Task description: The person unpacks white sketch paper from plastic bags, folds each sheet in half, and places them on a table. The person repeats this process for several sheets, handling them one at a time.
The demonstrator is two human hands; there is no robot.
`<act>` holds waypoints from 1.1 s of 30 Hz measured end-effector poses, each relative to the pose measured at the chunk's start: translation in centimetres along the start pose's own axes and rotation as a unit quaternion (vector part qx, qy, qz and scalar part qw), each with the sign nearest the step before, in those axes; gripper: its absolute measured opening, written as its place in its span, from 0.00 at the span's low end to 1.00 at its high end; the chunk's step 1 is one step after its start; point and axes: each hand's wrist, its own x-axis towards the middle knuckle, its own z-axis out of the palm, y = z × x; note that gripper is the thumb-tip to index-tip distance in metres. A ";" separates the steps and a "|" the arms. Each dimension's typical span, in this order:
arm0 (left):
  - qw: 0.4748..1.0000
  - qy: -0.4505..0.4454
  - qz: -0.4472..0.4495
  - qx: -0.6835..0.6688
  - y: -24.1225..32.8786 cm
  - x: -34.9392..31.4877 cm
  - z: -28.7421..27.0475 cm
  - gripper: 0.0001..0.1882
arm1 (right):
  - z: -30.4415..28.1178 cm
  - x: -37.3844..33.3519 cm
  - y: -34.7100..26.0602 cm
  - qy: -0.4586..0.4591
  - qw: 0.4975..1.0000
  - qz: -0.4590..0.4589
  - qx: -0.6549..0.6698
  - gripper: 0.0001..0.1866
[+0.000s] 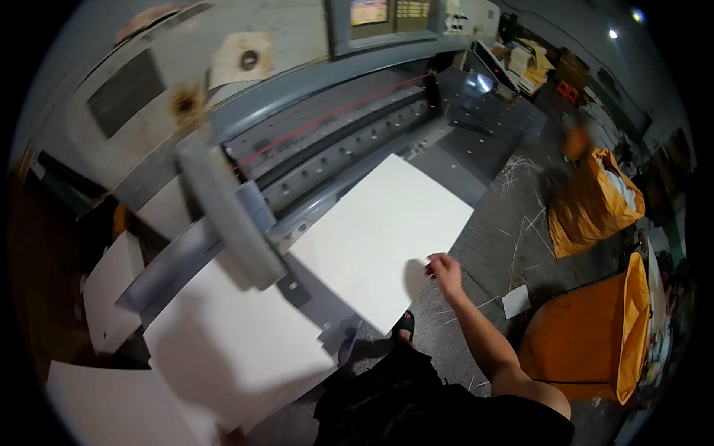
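A white sheet, or a squared stack of them (387,238), lies at an angle on the front table of a large grey cutting machine (349,141). Beside its right-hand edge is my right hand (446,276), fingers loosely bent and a little apart, with nothing visible in them. The hand's shadow falls on the white surface; whether the fingertips touch the edge I cannot make out. My left hand does not show. To the left, a larger pile of white sheets (238,338) lies under a grey bar (230,212), its right edge slightly uneven.
More white sheets (111,405) lie at the lower left. A red line crosses the machine bed, below a screen (370,11). Two orange sacks (587,338) (591,212) stand on the right. Paper strips and a white scrap (515,301) litter the floor (491,260).
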 end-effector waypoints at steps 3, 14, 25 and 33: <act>0.986 0.029 -0.072 0.148 2.5 -2.1 -0.2 0.25 | -8.6 8.6 4.0 0.109 0.992 0.010 -0.057 0.19; 0.896 -0.163 0.371 -0.183 58.0 -10.6 31.5 0.13 | -15.6 20.8 4.5 -0.017 0.961 0.222 0.163 0.19; 0.831 -0.179 0.504 -0.153 67.4 -12.6 42.6 0.12 | -16.6 17.3 -4.0 -0.091 0.928 -0.186 -0.309 0.23; 0.809 -0.246 0.504 -0.174 68.1 -12.1 40.8 0.21 | -13.1 19.5 -5.1 -0.196 0.979 0.011 0.046 0.17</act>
